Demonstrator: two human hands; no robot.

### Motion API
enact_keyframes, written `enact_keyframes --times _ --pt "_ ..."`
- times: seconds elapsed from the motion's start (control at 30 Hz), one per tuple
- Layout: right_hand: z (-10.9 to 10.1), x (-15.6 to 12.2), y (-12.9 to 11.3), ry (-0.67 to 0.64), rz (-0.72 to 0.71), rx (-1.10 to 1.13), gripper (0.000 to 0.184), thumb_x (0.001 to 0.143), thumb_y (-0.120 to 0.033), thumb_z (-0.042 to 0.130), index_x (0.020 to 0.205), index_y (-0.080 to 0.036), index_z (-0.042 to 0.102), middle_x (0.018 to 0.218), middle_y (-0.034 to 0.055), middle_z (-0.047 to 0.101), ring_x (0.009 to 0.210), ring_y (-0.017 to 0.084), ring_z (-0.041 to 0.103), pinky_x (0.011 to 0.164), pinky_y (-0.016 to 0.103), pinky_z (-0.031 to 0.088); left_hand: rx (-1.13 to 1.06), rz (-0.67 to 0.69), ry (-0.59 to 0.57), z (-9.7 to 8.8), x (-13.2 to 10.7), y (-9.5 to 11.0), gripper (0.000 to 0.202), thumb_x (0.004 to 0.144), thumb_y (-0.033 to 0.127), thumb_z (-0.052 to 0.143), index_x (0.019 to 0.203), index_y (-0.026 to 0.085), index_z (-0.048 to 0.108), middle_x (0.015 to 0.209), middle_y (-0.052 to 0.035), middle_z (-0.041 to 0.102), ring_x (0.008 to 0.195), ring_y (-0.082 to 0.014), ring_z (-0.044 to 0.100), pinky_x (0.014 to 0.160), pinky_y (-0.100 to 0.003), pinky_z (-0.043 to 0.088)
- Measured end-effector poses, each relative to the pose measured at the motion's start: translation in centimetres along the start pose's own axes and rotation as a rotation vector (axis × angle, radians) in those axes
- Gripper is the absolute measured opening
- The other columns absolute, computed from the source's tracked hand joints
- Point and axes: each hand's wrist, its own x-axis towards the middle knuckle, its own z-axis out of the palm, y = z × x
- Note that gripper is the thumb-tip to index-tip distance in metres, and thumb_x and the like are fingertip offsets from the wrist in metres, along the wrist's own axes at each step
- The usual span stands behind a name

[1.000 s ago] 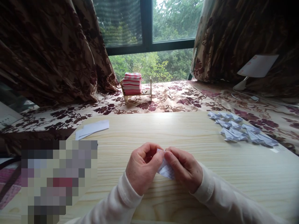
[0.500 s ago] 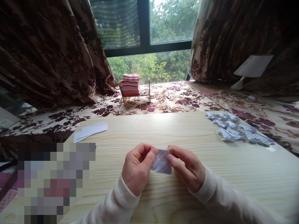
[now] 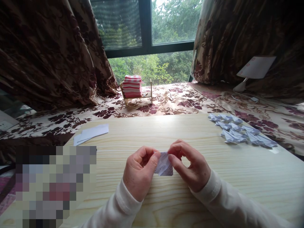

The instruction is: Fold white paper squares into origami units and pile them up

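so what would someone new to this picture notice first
Probably the left hand and right hand, low in the centre, holding a small folded paper between them. Next, likely the cluster of white paper shapes at the table's far right, and the red-and-white cloth stack in front of the window.
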Motion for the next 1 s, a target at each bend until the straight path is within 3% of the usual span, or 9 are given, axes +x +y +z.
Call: enact_keyframes --times 0.4,0.73,1.0 --pt "0.00 -0.50 0.51 -0.031 0.038 -0.026 0.011 0.078 -0.012 0.051 0.086 -0.019 0.054 0.065 -0.0030 0.048 0.055 0.010 0.047 0.050 0.023 0.043 0.009 0.012 -0.014 0.00 -0.06 0.12 0.011 0.072 0.025 0.066 0.070 0.014 0.063 0.061 0.0015 0.061 0.056 -0.0091 0.053 0.052 -0.017 0.043" --pt "0.10 -0.57 0.70 0.000 -0.015 -0.053 0.015 0.074 -0.009 0.053 0.084 -0.020 0.053 0.063 -0.0038 0.049 0.054 0.009 0.046 0.049 0.023 0.042 0.047 0.049 -0.009 -0.11 -0.06 -0.32 0.011 0.076 0.025 0.064 0.071 0.015 0.062 0.063 0.0019 0.063 0.059 -0.0089 0.055 0.054 -0.016 0.043" --pt "-0.05 -0.58 0.58 -0.053 0.016 -0.076 0.008 0.075 -0.012 0.054 0.079 -0.019 0.052 0.062 -0.0039 0.048 0.053 0.009 0.044 0.049 0.022 0.041 0.064 0.065 -0.023 -0.11 -0.18 -0.33 0.010 0.077 0.024 0.064 0.073 0.015 0.063 0.065 0.0013 0.064 0.061 -0.0096 0.057 0.056 -0.017 0.045"
